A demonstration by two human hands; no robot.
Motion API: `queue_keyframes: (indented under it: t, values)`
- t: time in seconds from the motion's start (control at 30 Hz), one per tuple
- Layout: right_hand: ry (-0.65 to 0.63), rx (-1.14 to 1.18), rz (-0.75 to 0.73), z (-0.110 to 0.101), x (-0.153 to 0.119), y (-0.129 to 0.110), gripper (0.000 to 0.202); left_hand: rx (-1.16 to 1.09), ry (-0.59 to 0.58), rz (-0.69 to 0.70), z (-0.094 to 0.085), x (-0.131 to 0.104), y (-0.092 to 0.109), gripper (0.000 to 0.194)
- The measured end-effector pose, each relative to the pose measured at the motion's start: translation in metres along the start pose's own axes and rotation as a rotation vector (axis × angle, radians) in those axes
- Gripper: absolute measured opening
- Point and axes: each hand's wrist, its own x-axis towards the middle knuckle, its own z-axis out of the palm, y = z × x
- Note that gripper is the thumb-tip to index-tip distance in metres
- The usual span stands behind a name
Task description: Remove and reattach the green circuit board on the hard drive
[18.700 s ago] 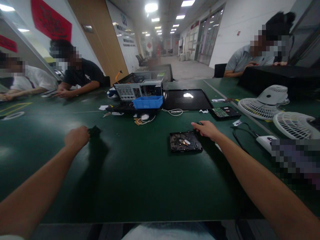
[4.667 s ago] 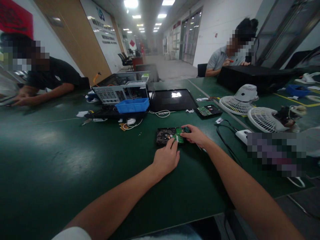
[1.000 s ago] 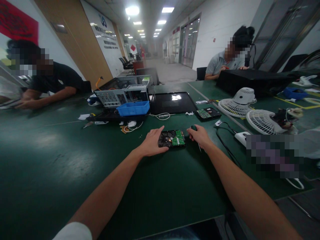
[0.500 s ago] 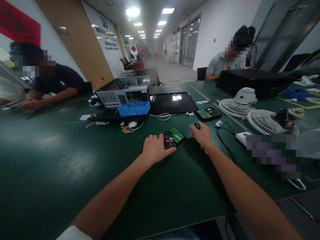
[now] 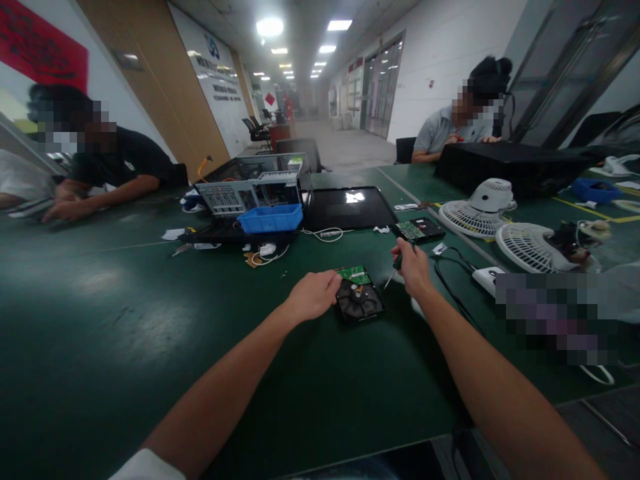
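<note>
A hard drive (image 5: 361,303) lies on the green table in front of me, its green circuit board at the far side and its dark round housing nearer me. My left hand (image 5: 316,295) is closed on its left edge, fingers at the far left corner. To the right of the drive, my right hand (image 5: 413,268) grips a screwdriver (image 5: 398,262) by its dark handle. The thin metal shaft slants down and left toward the drive, with its tip apart from it.
Beyond the drive stand an opened computer case (image 5: 225,199), a blue tray (image 5: 273,219) and a flat black panel (image 5: 350,208). A second hard drive (image 5: 421,229), white fan parts (image 5: 525,248) and a power strip (image 5: 487,277) sit to the right. Two people sit across the table.
The hard drive has been turned and now lies a little nearer and farther right. My left hand has shifted onto its left edge. My right hand has tilted the screwdriver, bringing its shaft into view.
</note>
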Motion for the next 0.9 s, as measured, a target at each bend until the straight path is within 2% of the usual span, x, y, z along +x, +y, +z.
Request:
queue_keyframes:
  t: [0.03,0.13,0.3,0.43,0.53,0.6,0.7,0.8,0.9]
  values:
    - [0.008,0.073,0.008,0.002,-0.004,-0.004,0.046,0.028,0.063,0.024,-0.001,0.001,0.0,0.044]
    - [-0.133,0.218,0.024,0.012,-0.016,-0.012,0.053,0.089,0.191,0.047,-0.003,0.004,-0.003,0.04]
    - [-0.255,0.347,0.045,0.021,-0.028,-0.016,0.059,0.267,0.231,-0.068,0.004,0.014,-0.023,0.033]
    - [-0.22,0.36,0.088,0.017,-0.022,-0.011,0.059,0.333,0.329,-0.21,0.004,0.023,-0.051,0.029]
    - [-0.144,0.364,0.114,0.012,-0.014,-0.008,0.058,0.391,0.397,-0.275,-0.018,0.025,-0.077,0.028]
    - [-0.112,0.381,0.122,0.011,-0.011,-0.006,0.056,0.414,0.385,-0.32,-0.039,0.023,-0.096,0.026]
    - [-0.095,0.389,0.135,0.01,-0.01,-0.003,0.052,0.42,0.282,-0.356,-0.065,0.017,-0.119,0.022]
    - [-0.097,0.356,0.137,0.011,-0.01,-0.001,0.05,0.427,0.219,-0.346,-0.074,0.012,-0.132,0.018]
    - [-0.1,0.322,0.129,0.012,-0.011,0.0,0.051,0.424,0.199,-0.355,-0.073,0.012,-0.134,0.017]
